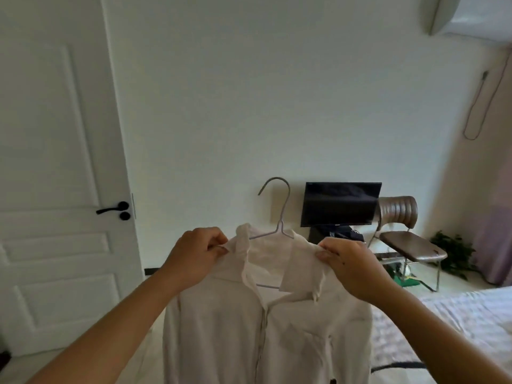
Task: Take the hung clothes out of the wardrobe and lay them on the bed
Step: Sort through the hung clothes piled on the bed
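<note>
- I see my left hand and right hand each pinched shut on a shoulder of the white collared shirt — low centre of frame.
- It hangs on a wire hanger; the bed sits at lower right.

A soft, matt cloth shirt hangs on a thin wire hanger. Nearby, a glossy black screen and a padded, leather-look chair.
</note>
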Action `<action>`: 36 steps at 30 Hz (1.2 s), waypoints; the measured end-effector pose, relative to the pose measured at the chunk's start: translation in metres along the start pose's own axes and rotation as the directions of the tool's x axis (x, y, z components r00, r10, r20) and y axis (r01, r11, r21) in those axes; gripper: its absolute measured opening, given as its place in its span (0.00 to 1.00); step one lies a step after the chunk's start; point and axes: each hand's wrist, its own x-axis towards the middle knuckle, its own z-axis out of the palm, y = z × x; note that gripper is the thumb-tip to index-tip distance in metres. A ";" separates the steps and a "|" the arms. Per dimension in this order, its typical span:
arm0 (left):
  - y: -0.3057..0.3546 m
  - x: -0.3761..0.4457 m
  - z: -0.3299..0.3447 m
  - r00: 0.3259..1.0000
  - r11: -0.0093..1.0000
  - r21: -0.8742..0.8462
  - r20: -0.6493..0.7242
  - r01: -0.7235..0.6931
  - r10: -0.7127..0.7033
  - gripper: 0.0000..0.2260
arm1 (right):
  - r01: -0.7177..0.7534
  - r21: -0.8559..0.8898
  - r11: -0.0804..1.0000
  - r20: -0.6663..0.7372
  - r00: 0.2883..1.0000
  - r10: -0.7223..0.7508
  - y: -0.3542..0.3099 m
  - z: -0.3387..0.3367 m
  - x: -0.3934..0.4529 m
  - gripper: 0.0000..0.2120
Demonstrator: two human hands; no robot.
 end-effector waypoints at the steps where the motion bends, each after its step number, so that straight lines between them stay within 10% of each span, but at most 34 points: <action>1: -0.012 -0.007 -0.019 1.000 1.000 0.003 -0.016 0.022 -0.022 0.06 | 0.021 0.009 1.000 0.000 1.000 -0.021 -0.021 0.008 0.005 0.10; 14: -0.157 -0.142 -0.255 0.932 0.963 0.092 -0.291 0.254 -0.218 0.08 | 0.378 0.088 0.922 0.051 0.922 -0.383 -0.292 0.113 0.045 0.08; 36: -0.285 -0.380 -0.506 0.514 0.702 0.063 -0.728 0.709 -0.454 0.09 | 0.807 0.365 0.464 0.166 0.434 -0.885 -0.701 0.277 0.053 0.10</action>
